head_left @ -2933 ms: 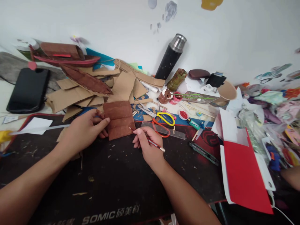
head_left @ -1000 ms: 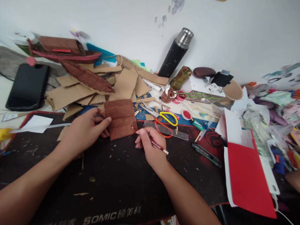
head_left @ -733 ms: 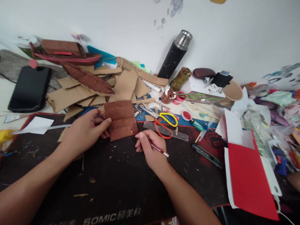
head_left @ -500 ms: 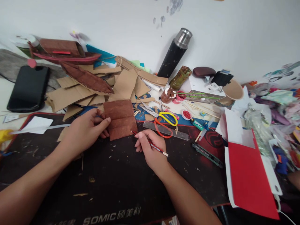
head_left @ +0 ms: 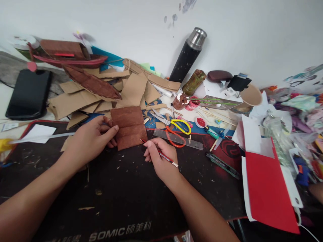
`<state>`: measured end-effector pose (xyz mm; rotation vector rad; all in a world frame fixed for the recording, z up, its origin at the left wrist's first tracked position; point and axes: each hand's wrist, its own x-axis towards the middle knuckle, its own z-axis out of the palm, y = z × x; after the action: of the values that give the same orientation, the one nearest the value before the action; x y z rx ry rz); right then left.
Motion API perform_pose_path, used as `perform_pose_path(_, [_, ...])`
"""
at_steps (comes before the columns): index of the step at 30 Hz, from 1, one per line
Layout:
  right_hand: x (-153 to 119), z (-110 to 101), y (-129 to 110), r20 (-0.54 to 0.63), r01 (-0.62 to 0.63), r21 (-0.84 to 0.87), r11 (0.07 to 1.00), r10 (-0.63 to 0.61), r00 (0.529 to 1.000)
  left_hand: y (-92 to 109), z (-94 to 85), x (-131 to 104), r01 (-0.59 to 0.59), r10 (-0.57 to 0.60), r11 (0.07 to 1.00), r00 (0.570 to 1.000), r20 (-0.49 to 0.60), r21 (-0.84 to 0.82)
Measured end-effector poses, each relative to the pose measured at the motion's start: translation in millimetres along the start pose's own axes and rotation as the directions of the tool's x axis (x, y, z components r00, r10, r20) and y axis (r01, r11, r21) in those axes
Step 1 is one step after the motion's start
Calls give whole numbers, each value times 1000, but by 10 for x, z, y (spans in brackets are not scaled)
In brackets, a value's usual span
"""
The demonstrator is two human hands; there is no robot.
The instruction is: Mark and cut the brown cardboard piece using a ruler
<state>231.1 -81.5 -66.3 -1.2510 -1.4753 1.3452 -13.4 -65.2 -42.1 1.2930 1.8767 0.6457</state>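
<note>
Your right hand (head_left: 161, 158) rests on the black desk mat (head_left: 121, 198), its fingers curled tight round a red pencil (head_left: 165, 157); the pencil's tip points up and left, touching the lower right corner of the brown painted card (head_left: 128, 127). Just left of those fingers, your left hand (head_left: 88, 141) grips the card's left edge, thumb on top and the other fingers tucked beneath, holding it flat on the mat. Just beyond your right fingertips lie a clear ruler (head_left: 178, 139) and the yellow and orange scissors (head_left: 178, 129), touching each other. Right of that hand, apart from it, a dark utility knife (head_left: 222, 164) lies near a red folder (head_left: 267, 191). Beyond your left fingers sits a heap of cardboard scraps (head_left: 96, 97), and further back a black flask (head_left: 187, 57) stands by the wall.
</note>
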Motion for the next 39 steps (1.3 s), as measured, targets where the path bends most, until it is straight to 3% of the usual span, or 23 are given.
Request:
perform_pose_path(33, [-3, -3, -12, 20, -12, 16, 1000, 11, 1000, -9, 15, 15, -5, 5, 1000, 1000, -17, -23])
perform_pose_path(39, [-36, -31, -10, -44, 29, 93, 995, -25, 999, -47, 21, 23, -6, 6, 999, 1000, -4, -33])
